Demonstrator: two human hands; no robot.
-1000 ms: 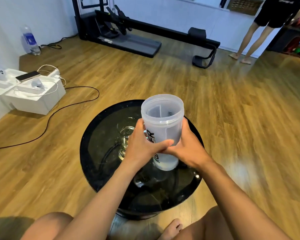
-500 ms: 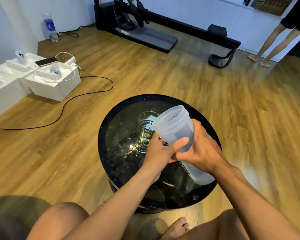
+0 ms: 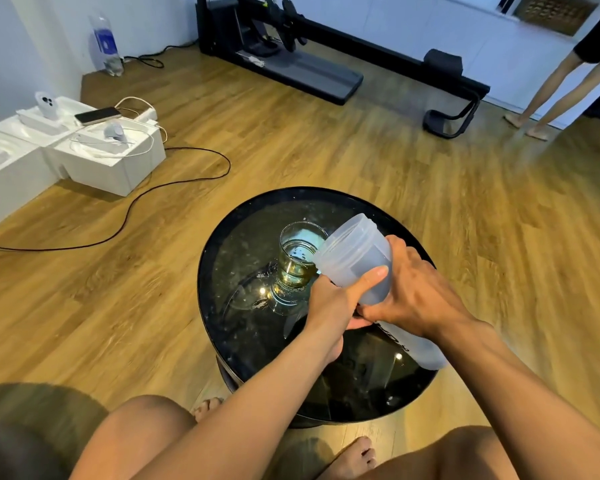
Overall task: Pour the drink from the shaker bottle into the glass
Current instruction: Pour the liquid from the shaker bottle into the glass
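Mid-pour, by the look of it. Shaker bottle [image 3: 355, 261] tipped steeply toward 10 o'clock, open mouth just over the near rim of the glass [image 3: 297, 263], base trailing back toward 4 o'clock. Left hand [image 3: 336, 299] wrapped round the bottle's middle from the near side, thumb laid up along the wall; right hand [image 3: 414, 292] clamped over it from the 3 o'clock side, fingers closed on the body. Both gripping, neither loose.

Glass upright near the centre of the round black worktop [image 3: 222, 327], already holding some pale yellowish drink; exact fill level hard to read through the reflections. Stream itself not clearly visible.

To pour well: keep the wide mouth centred over the glass rather than at its edge, raise the base slowly, watch for a sudden gush from so broad an opening, ease back upright before the level nears the brim. No contact between bottle lip and glass rim, lest the glass tip.

Worktop small, edge close all round; glass set well in from it, clear surface at 9 and 12 o'clock. Bottle base overhanging toward the 4 o'clock edge. Bare knees and feet tight against the 6 o'clock side. White foam boxes [image 3: 84, 150] and black cable [image 3: 174, 181] on the floor well away at 10 o'clock.
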